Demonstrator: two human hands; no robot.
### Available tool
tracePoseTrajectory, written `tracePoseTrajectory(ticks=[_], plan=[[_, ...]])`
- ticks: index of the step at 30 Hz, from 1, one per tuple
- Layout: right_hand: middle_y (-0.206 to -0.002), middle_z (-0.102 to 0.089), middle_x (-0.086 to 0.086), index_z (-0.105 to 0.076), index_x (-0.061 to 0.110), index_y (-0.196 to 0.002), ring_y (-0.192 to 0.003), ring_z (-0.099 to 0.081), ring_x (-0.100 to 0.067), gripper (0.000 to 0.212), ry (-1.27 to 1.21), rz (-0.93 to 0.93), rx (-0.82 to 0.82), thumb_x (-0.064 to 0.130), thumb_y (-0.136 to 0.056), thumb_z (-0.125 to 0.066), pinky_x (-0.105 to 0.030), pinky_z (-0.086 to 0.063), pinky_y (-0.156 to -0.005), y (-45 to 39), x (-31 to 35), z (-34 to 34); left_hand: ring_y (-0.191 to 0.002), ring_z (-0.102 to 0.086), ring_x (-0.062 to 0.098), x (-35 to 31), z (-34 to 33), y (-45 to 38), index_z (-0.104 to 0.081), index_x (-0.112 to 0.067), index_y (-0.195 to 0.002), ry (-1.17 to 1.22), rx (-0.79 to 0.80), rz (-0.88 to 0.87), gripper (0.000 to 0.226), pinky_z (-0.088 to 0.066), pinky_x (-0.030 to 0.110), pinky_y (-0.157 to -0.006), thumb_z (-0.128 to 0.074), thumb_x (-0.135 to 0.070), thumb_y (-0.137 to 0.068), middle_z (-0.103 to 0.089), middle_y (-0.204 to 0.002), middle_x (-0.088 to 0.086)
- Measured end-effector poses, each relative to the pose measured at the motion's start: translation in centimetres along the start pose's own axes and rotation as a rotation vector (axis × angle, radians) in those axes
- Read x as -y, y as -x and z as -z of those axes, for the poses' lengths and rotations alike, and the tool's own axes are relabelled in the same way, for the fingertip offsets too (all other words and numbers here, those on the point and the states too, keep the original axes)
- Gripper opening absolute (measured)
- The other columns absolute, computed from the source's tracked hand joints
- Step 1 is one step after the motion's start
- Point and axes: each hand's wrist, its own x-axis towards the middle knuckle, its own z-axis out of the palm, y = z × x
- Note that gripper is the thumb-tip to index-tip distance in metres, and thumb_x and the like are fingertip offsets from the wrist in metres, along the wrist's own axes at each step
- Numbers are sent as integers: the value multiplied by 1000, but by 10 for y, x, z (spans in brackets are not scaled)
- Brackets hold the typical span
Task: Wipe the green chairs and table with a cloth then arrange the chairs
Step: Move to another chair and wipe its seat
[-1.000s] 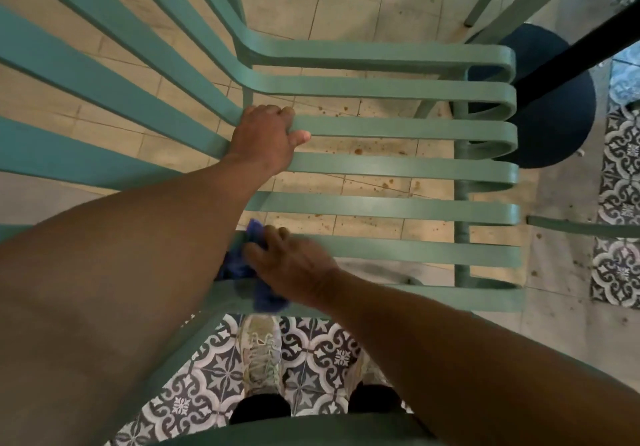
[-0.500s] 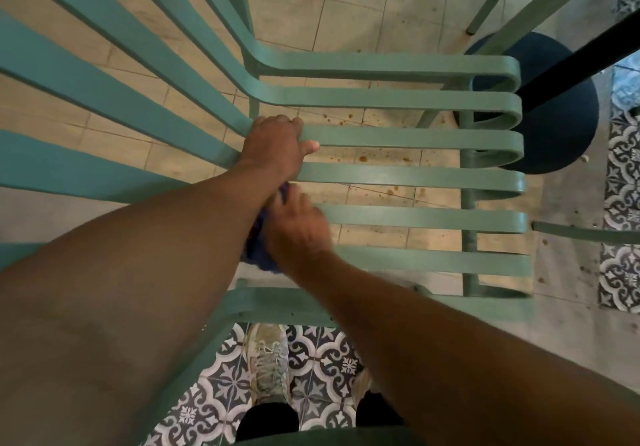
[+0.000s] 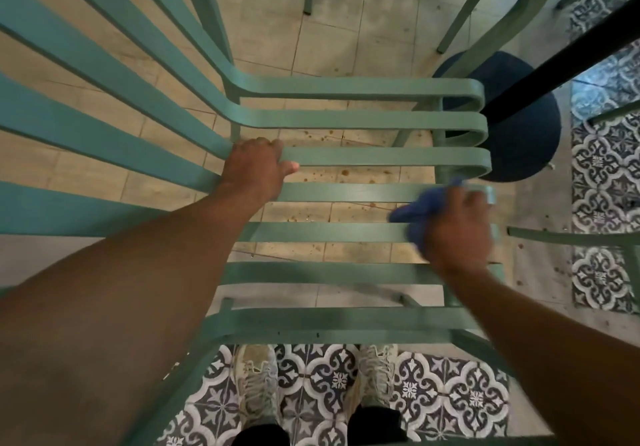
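We look down on the green chair (image 3: 346,119) from above. Our left hand (image 3: 254,168) grips a seat slat where the seat meets the backrest. Our right hand (image 3: 457,227) presses a bunched blue cloth (image 3: 412,211) on the slats near the chair's front edge. Our shoes (image 3: 258,383) stand on patterned tiles beside the chair.

Two hands (image 3: 254,168) (image 3: 459,227), one cloth (image 3: 412,211), two shoes (image 3: 258,381) (image 3: 375,374).

We see both our forearms bare, no sleeves, watch or rings showing. On our feet are pale grey-white lace-up sneakers (image 3: 258,381), with dark black trouser cuffs (image 3: 260,436) above them.
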Motion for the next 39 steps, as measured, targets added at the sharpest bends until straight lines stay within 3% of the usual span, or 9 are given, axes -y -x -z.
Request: tracePoseTrajectory(ticks=[4,6,10,16,21,24,29,34,39], plan=[[-95,-55,-8,-52,17,-106,-77,-48,-21,19,-77,530,45,24,-89,-57,-32,-48,-69,66,163,-64,-117,-49,36,3,-1,-4,-55,-12,-131,-2,14,-12,52,-38,42,-97,-48,-50,-96,-57,-127,16],[-97,-54,-9,-51,15,-111,-78,-43,-22,20,-120,533,133,27,-96,-45,-36,-43,-71,87,214,-81,-116,-50,35,5,0,-7,-55,-14,-131,4,37,-1,53,-39,43,-95,-47,-52,-95,-57,-126,15],[-100,-54,-11,-53,14,-114,-80,-49,-23,37,-145,614,157,30,-83,-62,-34,-42,-69,60,171,-67,-115,-51,36,4,-3,-7,-56,-15,-129,-12,25,4,51,-40,42,-93,-48,-53,-95,-57,-124,16],[-108,-53,-20,-49,9,-124,-88,-54,-31,38,-81,138,-5,31,-94,-56,-39,-47,-72,8,17,-23,-116,-47,32,5,-5,-2,-55,-13,-129,15,-43,-31,51,-36,39,-97,-46,-51,-96,-58,-124,13],[-116,-48,-17,-48,10,-115,-100,-49,-30,25,-172,-404,-136,28,-97,-45,-37,-42,-78,-14,34,-27,-121,-43,31,7,-12,0,-50,-14,-137,34,-88,-43,54,-32,40,-104,-45,-50,-97,-55,-132,11],[-119,-47,-8,-48,17,-119,-98,-45,-18,32,-180,-138,-80,19,-89,-59,-28,-41,-82,-20,105,-35,-120,-44,31,7,-15,-1,-53,-14,-134,19,-116,-46,52,-35,40,-100,-47,-49,-96,-57,-129,10],[-114,-48,-11,-50,16,-120,-104,-47,-26,34,-211,423,86,20,-87,-57,-35,-47,-85,-53,204,-44,-106,-52,32,12,-17,-7,-65,-15,-108,-10,-116,-25,22,-45,39,-83,-56,-28,-91,-64,-110,9],[-122,-46,-14,-45,16,-119,-106,-46,-29,31,-138,100,7,27,-92,-51,-38,-43,-84,-88,79,-27,-117,-46,35,9,-15,-9,-55,-15,-129,3,-47,-9,51,-38,43,-98,-47,-52,-95,-58,-128,12],[-116,-57,-12,-52,18,-118,-100,-58,-31,30,-338,-23,230,26,-90,-57,-38,-47,-86,-55,21,16,-133,-38,32,-32,17,10,-39,-12,-143,49,132,31,67,-32,42,-110,-65,-40,-87,-37,-149,11]])
